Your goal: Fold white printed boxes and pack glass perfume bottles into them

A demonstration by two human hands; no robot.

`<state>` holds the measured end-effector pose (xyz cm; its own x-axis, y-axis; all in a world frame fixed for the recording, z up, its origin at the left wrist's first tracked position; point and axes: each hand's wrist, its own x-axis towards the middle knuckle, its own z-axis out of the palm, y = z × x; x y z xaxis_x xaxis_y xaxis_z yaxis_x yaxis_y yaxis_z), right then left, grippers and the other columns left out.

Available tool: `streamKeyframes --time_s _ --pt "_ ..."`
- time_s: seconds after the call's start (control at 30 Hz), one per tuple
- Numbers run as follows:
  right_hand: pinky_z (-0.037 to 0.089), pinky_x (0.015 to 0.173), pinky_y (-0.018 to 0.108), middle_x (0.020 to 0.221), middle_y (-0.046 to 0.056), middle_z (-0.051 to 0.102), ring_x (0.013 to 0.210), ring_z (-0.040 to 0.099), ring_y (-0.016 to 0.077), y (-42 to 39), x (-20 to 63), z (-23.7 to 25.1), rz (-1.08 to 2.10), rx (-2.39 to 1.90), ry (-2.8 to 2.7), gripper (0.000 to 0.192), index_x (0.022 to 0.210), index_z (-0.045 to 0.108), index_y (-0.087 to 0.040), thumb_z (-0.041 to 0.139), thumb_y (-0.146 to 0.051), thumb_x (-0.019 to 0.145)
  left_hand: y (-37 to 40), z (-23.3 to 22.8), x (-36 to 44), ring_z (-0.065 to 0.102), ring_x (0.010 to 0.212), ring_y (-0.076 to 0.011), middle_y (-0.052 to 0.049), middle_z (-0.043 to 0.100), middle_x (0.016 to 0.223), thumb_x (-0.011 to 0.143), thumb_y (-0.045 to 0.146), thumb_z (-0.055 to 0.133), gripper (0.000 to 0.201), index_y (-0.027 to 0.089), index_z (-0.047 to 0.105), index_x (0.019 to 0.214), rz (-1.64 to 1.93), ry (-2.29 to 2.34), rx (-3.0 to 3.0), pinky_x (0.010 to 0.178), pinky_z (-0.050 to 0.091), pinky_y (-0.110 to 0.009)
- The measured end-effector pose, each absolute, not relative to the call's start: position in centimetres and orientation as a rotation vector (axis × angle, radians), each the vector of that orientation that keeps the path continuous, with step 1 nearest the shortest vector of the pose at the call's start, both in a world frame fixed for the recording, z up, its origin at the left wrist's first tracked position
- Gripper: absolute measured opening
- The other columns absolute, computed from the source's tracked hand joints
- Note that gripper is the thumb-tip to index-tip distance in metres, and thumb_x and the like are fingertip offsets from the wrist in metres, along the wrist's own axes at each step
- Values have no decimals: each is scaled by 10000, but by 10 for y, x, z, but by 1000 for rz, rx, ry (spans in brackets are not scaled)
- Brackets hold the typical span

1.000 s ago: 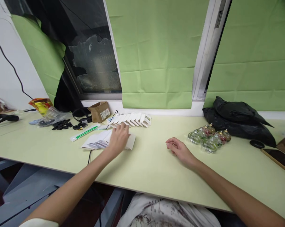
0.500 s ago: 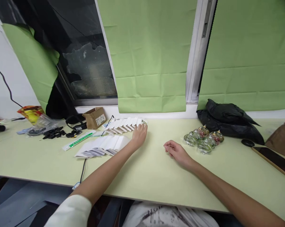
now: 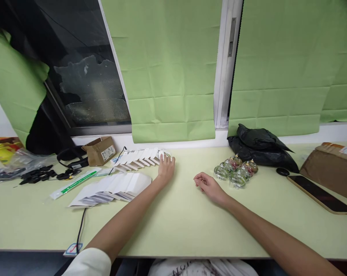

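Observation:
My left hand (image 3: 166, 168) reaches to the right end of the back row of small white boxes (image 3: 137, 159). Its fingers are bent over the end white box (image 3: 164, 153) and grip it, though the hand covers part of that box. In front of this row lies a second group of flat white cartons (image 3: 113, 188), overlapping and leaning left. My right hand (image 3: 210, 188) rests on the table with its fingers curled in loosely and no object showing in them. Nearest to it, on the right, are clear plastic balls (image 3: 235, 170) with green and red contents and gold caps.
Black plastic bags (image 3: 262, 149) lie at the back right, near a phone (image 3: 320, 193) and a brown package (image 3: 330, 170). At left are an open cardboard box (image 3: 100, 150), a green-striped plastic sleeve (image 3: 75, 183), black parts (image 3: 38, 174) and a cable (image 3: 81, 226).
The camera view has turned to the right, so everything appears further left. My left hand stays at the end of the box row; my right hand keeps its curled pose.

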<state>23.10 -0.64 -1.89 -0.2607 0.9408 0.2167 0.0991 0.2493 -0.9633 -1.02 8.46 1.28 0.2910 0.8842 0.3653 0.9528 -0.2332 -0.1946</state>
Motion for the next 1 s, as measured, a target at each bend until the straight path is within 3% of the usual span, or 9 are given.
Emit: streamKeyframes --time_s 0.1,0.27,0.57,0.67,0.77,0.87,1.0 --pt "429 618 280 843 5 622 692 520 146 -5 232 -19 1126 -1001 -1596 394 1000 649 -222 649 -606 908 86 16 -14 403 1438 -428 -284 596 1393 911 139 459 534 47 556 1428 -251 -1690 -2144 1231 40 -656" --pt "433 610 268 848 12 623 706 525 148 -4 233 -20 1128 -1014 -1595 410 1009 647 -215 646 -611 906 74 8 -9 466 1367 -414 -265 630 1342 942 199 468 424 62 657 1295 -224 -1682 -2173 1236 95 -626" --pt "430 616 270 833 3 616 696 533 147 3 234 -25 1091 -1004 -1567 348 1003 651 -220 646 -556 914 16 -3 2 508 1345 -389 -230 523 1485 1014 266 460 436 115 556 1412 -292 -1528 -2415 1178 270 -638" --pt "428 629 279 830 -3 616 688 534 149 5 236 -24 967 -1044 -1588 312 1003 651 -221 620 -522 930 -7 -1 0 511 1357 -353 -168 505 1519 1050 309 433 416 206 513 1444 -464 -1355 -2601 1186 260 -639" --pt "434 663 294 893 0 634 712 553 155 5 239 -22 787 -1123 -1598 261 1018 635 -228 586 -476 950 -14 8 -4 538 1312 -284 -110 549 1472 1072 368 413 422 259 471 1476 -779 -1221 -2728 1171 344 -497" --pt "438 685 309 937 2 645 720 570 162 3 242 -19 679 -1206 -1605 238 1037 606 -237 564 -459 961 -3 10 -8 494 1352 -295 -117 552 1467 1073 422 403 445 251 471 1478 -1123 -1463 -2655 1141 378 -469" --pt "446 707 326 937 9 660 763 602 187 3 243 -20 673 -1312 -1655 304 1105 581 -239 573 -503 956 14 -4 -9 374 1471 -353 -134 557 1502 1025 564 470 599 225 443 1519 -1151 -1833 -2849 1195 299 -537"
